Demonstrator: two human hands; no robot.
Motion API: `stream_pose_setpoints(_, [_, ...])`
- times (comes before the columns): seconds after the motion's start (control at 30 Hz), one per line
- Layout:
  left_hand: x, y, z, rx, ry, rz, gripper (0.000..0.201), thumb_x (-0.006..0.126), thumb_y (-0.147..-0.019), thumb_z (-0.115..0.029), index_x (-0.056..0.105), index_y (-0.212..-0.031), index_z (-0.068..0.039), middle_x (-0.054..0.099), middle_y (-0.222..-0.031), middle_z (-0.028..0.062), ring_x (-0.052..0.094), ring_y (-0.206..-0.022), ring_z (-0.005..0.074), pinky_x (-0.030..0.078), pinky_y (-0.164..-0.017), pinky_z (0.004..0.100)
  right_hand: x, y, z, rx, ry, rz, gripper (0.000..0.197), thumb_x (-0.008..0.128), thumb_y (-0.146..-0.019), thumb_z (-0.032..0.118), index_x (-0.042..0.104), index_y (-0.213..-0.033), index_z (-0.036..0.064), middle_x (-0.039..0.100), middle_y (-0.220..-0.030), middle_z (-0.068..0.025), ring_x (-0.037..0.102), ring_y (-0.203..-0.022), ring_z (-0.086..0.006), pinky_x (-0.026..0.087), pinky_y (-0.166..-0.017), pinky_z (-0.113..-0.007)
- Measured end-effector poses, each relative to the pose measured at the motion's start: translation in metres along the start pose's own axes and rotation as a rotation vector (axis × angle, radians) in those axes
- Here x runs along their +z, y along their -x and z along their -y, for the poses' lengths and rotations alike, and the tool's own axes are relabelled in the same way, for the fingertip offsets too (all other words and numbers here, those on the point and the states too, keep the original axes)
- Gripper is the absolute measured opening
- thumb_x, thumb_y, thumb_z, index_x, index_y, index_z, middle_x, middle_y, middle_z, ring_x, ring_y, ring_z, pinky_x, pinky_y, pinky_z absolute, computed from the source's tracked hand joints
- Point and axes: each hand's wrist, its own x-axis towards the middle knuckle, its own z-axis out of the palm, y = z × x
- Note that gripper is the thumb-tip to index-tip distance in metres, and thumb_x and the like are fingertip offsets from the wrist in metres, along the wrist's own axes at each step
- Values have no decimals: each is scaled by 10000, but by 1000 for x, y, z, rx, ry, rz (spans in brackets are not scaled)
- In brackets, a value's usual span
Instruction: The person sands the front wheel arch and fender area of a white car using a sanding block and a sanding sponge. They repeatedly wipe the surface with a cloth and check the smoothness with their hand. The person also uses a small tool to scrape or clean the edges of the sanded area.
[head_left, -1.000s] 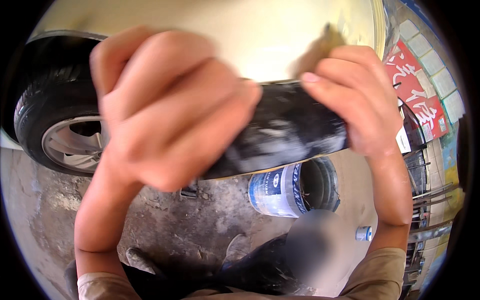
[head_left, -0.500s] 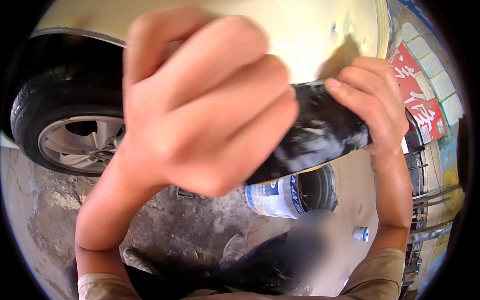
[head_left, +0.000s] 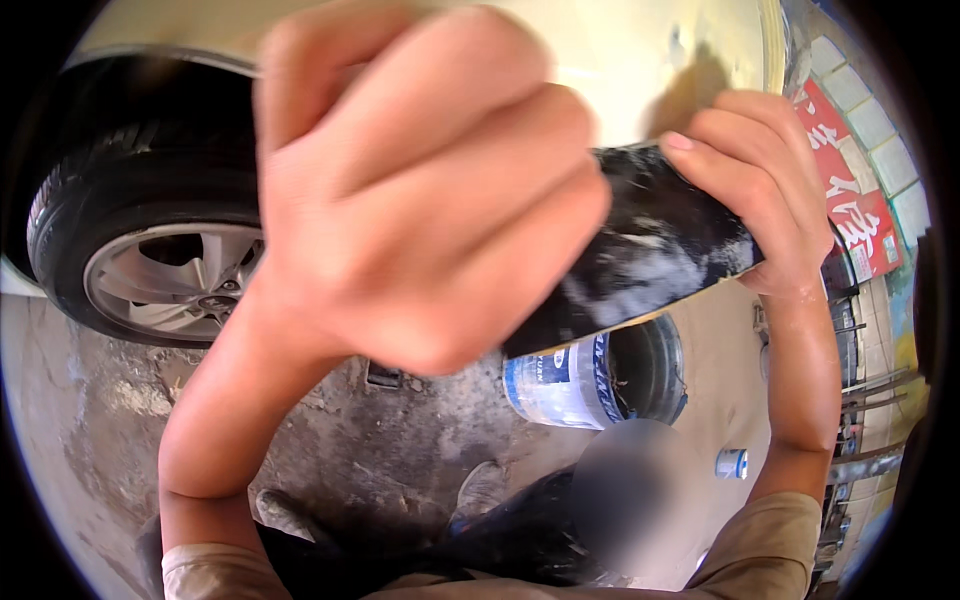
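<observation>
A curved black board (head_left: 650, 235) with whitish dust smears and a thin yellowish lower edge lies against a cream car body panel (head_left: 620, 60). My left hand (head_left: 420, 200) is close to the camera, fingers curled into a fist over the board's left end. Its fingertips and that end are hidden. At the right end, my right hand (head_left: 765, 190) is closed around the board, one fingertip showing at its upper edge. A hand-shaped dark shadow falls on the panel beside it.
Left of my hands is a car wheel (head_left: 180, 270) in a dark arch. Below the board a white and blue bucket (head_left: 570, 385) lies on the stained floor, with a small can (head_left: 732, 463) to its right. A red sign (head_left: 850, 190) and metal bars are at the far right.
My right hand and the board's right end have shifted slightly up and to the right. The whole view has also shifted a little. Both hands keep their closed shape.
</observation>
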Motion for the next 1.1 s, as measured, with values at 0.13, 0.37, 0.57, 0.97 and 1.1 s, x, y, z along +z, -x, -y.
stream_pose_setpoints(0.13, [7,-12,16,148,8,-120,336,772,-621,-295,844,-890,-107,735,-843,3,681,-857,210,495,-838,354,1,3,2,25,-6,-5,458,821,-713,81,737,-1147,-39,730,-1014,-158,679,-924,-342,571,-830,-429])
stream_pose_setpoints(0.37, [-81,40,5,-211,-172,390,336,769,-685,-247,859,-986,-128,722,-897,19,666,-960,222,475,-975,394,63,-41,37,-93,-19,-330,288,735,-591,127,683,-828,-29,630,-819,-104,638,-805,-284,560,-692,-379])
stream_pose_setpoints(0.57, [-128,60,36,-154,-224,423,441,695,-767,-405,847,-983,-51,719,-893,85,663,-976,279,482,-988,466,119,-87,86,74,-47,-519,132,708,-610,150,630,-621,44,529,-658,-16,556,-771,-217,479,-657,-330])
stream_pose_setpoints(0.97, [-154,28,56,-561,359,879,318,758,-553,-90,817,-865,-64,768,-842,69,681,-812,266,462,-789,385,122,-53,159,402,-484,-343,310,750,-706,78,685,-998,-2,578,-737,-55,591,-709,-228,528,-619,-351])
stream_pose_setpoints(1.1, [-142,12,32,-732,489,966,287,756,-618,52,816,-879,-52,762,-822,104,678,-779,303,503,-765,389,103,-13,163,509,-732,-242,180,780,-901,109,678,-1015,16,631,-757,-84,661,-692,-264,570,-621,-417])
